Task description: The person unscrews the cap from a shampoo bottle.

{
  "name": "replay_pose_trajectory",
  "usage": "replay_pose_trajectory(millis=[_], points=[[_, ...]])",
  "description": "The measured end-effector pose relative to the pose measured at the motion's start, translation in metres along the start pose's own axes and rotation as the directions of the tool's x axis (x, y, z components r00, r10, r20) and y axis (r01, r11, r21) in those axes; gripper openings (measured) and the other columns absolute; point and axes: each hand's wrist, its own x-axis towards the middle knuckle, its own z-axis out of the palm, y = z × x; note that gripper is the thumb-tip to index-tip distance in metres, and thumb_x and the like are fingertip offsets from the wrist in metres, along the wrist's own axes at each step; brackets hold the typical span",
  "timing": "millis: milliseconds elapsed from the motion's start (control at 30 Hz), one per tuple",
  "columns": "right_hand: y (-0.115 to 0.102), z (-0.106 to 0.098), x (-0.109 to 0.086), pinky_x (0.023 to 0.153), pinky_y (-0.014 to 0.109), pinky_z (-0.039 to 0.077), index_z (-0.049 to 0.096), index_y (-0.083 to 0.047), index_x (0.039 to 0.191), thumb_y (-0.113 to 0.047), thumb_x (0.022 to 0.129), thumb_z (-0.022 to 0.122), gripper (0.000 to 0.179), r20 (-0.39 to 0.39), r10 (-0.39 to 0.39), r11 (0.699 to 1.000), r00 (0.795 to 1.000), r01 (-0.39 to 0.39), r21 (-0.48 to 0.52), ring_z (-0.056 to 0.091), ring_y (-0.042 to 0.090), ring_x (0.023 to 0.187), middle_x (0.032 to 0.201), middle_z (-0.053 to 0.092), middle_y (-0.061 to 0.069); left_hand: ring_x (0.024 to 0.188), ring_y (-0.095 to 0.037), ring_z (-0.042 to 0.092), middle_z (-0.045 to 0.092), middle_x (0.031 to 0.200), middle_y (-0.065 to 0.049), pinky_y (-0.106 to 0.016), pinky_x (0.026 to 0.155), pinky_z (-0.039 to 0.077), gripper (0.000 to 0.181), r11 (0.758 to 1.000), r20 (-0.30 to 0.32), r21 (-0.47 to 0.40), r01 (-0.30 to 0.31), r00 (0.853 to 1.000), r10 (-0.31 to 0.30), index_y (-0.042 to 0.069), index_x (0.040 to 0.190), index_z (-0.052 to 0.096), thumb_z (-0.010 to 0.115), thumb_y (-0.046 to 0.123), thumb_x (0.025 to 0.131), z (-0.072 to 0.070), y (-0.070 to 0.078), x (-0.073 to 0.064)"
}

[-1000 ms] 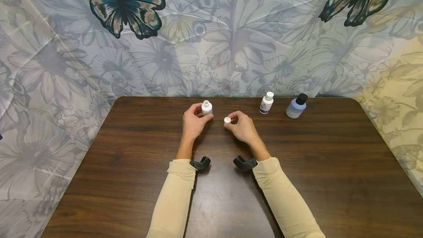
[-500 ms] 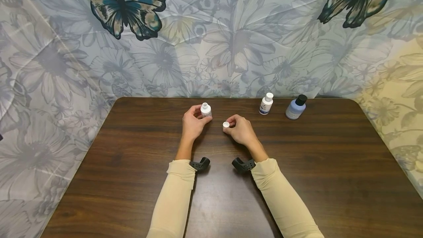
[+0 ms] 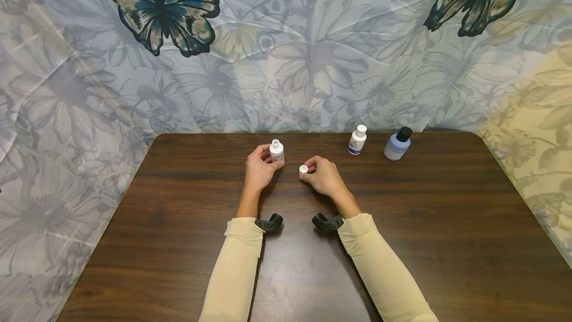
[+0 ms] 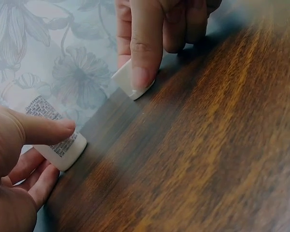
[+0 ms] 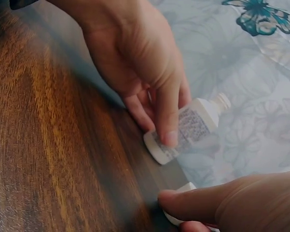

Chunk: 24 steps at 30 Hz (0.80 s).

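My left hand (image 3: pixel 259 169) grips a small white bottle (image 3: pixel 277 152) that stands upright on the table, its neck uncapped. Small print covers the label of this bottle (image 5: pixel 193 124) in the right wrist view, where the left thumb lies across it. Just to the right, my right hand (image 3: pixel 325 177) pinches a white cap (image 3: pixel 303 169) between thumb and fingers. The cap's hollow side faces up, and in the left wrist view the cap (image 4: pixel 130 83) appears to rest on the wood. A short gap separates cap and bottle.
A capped white bottle (image 3: pixel 357 140) and a pale blue bottle (image 3: pixel 396 146) with a black cap stand at the back right of the brown wooden table (image 3: pixel 178 242). Behind the table's far edge hangs a floral cloth (image 3: pixel 214 88) with butterflies.
My right hand has moved the cap slightly toward me and to the left, lowering it to the table. My left hand still holds the white bottle in nearly the same place.
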Motion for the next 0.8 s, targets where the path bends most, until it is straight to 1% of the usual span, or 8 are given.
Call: replay_pose_trajectory(millis=[100,200,300,433,533,633,700,800], points=[[-0.001,-0.002,0.001,0.087,0.037,0.051,0.067,-0.005,0.113,-0.021,0.087,0.079,0.033,0.015,0.0,1.0,1.0,0.0,0.004,0.066,0.025,0.098,0.106,0.073,0.011,0.123,-0.031,0.066,0.068,0.13,-0.019,-0.039,0.105,0.055,0.062,1.0,0.001,0.002,-0.016,1.0,0.016,0.005,0.134,0.061,0.086,0.0,0.077,0.0,0.003,0.0],[0.0,-0.005,0.0,0.089,0.038,0.051,0.066,-0.005,0.118,-0.02,0.084,0.081,0.04,0.046,0.007,1.0,0.999,-0.008,0.014,0.065,0.025,0.099,0.108,0.072,0.011,0.123,-0.031,0.065,0.067,0.131,-0.018,-0.041,0.106,0.054,0.067,1.0,-0.003,0.007,-0.031,1.0,0.031,0.006,0.137,0.058,0.087,0.002,0.076,0.0,0.005,-0.003],[0.002,-0.011,-0.003,0.094,0.042,0.051,0.064,-0.005,0.124,-0.023,0.084,0.082,0.047,0.083,-0.011,1.0,0.996,0.011,0.002,0.064,0.027,0.104,0.112,0.07,0.013,0.127,-0.032,0.061,0.062,0.136,-0.016,-0.043,0.108,0.052,0.075,0.999,-0.019,0.031,-0.027,0.999,0.027,0.007,0.142,0.053,0.088,0.005,0.076,-0.003,0.006,-0.009],[0.014,-0.026,-0.013,0.097,0.046,0.05,0.063,-0.005,0.128,-0.027,0.086,0.08,0.05,0.114,-0.046,0.997,0.992,0.052,-0.049,0.064,0.03,0.108,0.114,0.069,0.015,0.129,-0.034,0.056,0.055,0.141,-0.016,-0.043,0.109,0.051,0.083,0.996,-0.018,0.086,-0.018,1.0,0.019,0.006,0.146,0.047,0.09,0.009,0.075,-0.007,0.002,-0.02],[0.02,-0.04,-0.022,0.096,0.047,0.05,0.062,-0.004,0.129,-0.027,0.088,0.078,0.05,0.125,-0.061,0.994,0.99,0.072,-0.083,0.063,0.031,0.108,0.115,0.068,0.017,0.125,-0.034,0.057,0.055,0.136,-0.017,-0.044,0.106,0.052,0.08,0.992,-0.02,0.122,-0.026,0.999,0.029,0.003,0.142,0.048,0.091,0.01,0.075,-0.012,0.004,-0.027],[0.026,-0.053,-0.031,0.095,0.048,0.049,0.061,-0.001,0.13,-0.026,0.09,0.077,0.049,0.128,-0.079,0.99,0.989,0.093,-0.111,0.062,0.033,0.108,0.114,0.066,0.019,0.116,-0.033,0.06,0.058,0.126,-0.017,-0.043,0.101,0.055,0.071,0.989,-0.039,0.146,-0.035,0.998,0.041,0.001,0.132,0.052,0.092,0.011,0.074,-0.012,0.009,-0.035],[0.028,-0.061,-0.036,0.093,0.048,0.049,0.061,0.0,0.13,-0.026,0.091,0.076,0.049,0.121,-0.089,0.987,0.989,0.104,-0.125,0.061,0.033,0.107,0.114,0.066,0.019,0.109,-0.031,0.061,0.06,0.119,-0.016,-0.042,0.096,0.056,0.065,0.986,-0.047,0.161,-0.049,0.997,0.057,0.001,0.126,0.054,0.092,0.013,0.074,-0.01,0.014,-0.041],[0.031,-0.076,-0.044,0.09,0.048,0.05,0.062,0.001,0.128,-0.025,0.092,0.074,0.046,0.08,-0.097,0.984,0.992,0.108,-0.143,0.061,0.033,0.104,0.112,0.066,0.019,0.099,-0.028,0.063,0.062,0.108,-0.013,-0.039,0.09,0.057,0.056,0.977,-0.019,0.186,-0.101,0.994,0.106,0.002,0.117,0.058,0.092,0.017,0.075,-0.002,0.027,-0.049]])
